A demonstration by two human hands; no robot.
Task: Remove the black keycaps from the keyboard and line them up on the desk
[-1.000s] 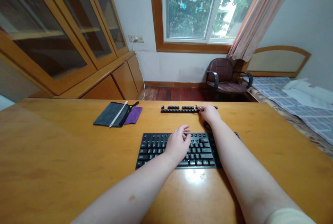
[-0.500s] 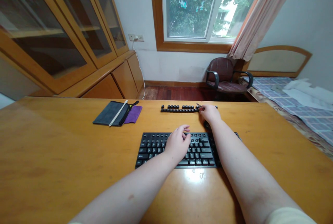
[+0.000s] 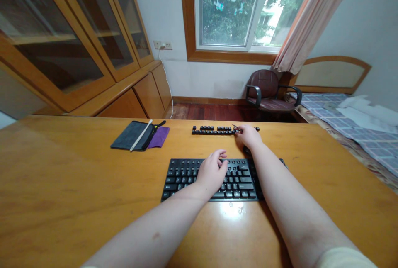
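Observation:
On the desk lies a black keyboard (image 3: 238,193), its right part covered by my right forearm. My left hand (image 3: 213,171) rests over its middle, fingers loosely bent and apart, holding nothing. Beyond the keyboard stand two rows of loose black keycaps (image 3: 214,132) near the desk's far edge. My right hand (image 3: 249,135) is closed at the right part of these rows and hides some of them. A thin dark pointed tool (image 3: 235,126) sticks out from its fingers; its exact kind is too small to make out.
A small dark rounded object (image 3: 246,150) sits partly hidden under my right wrist. To the left are a grey zip pouch (image 3: 126,135) with a pale flat stick (image 3: 140,136) across it, and a purple cloth (image 3: 159,137). Past the desk (image 3: 62,193) stands a chair (image 3: 264,85).
My right hand has shifted slightly left along the keycap rows with the thin tool. My left hand stays in place over the keyboard.

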